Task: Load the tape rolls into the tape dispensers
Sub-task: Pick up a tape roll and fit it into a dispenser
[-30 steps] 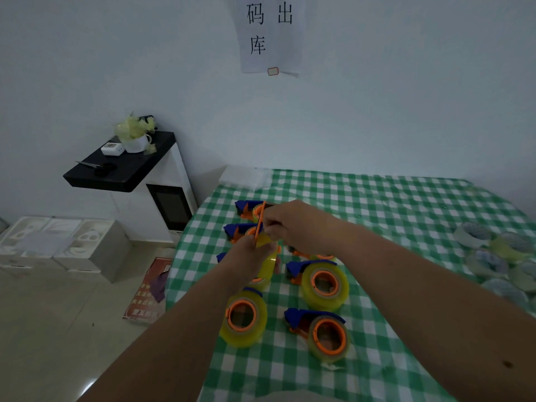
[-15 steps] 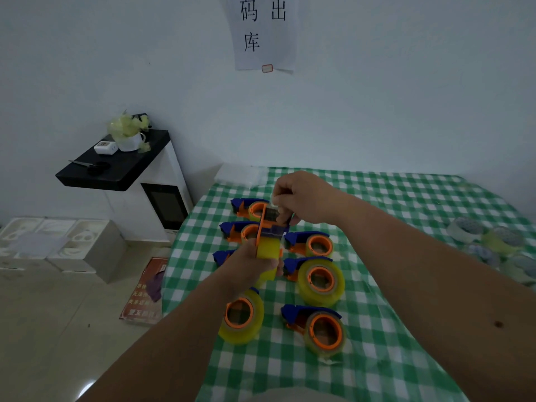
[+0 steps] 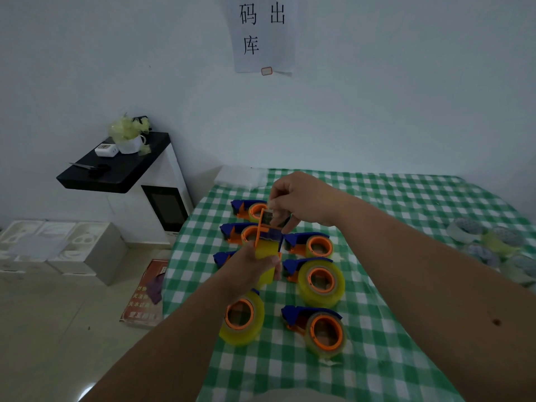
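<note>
Two hands' grips clenching one dispenser [image 3: 265, 248] beneath wall sheet [image 3: 262, 33] "码出库".

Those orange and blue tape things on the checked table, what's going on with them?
A person is fitting tape rolls into handheld dispensers. The left hand grips one dispenser with a yellow roll in it, held up above the green checked table. The right hand pinches at its top end, apparently handling the tape's loose end. More loaded dispensers lie in rows below, and spare rolls wait at the table's right edge.
</note>
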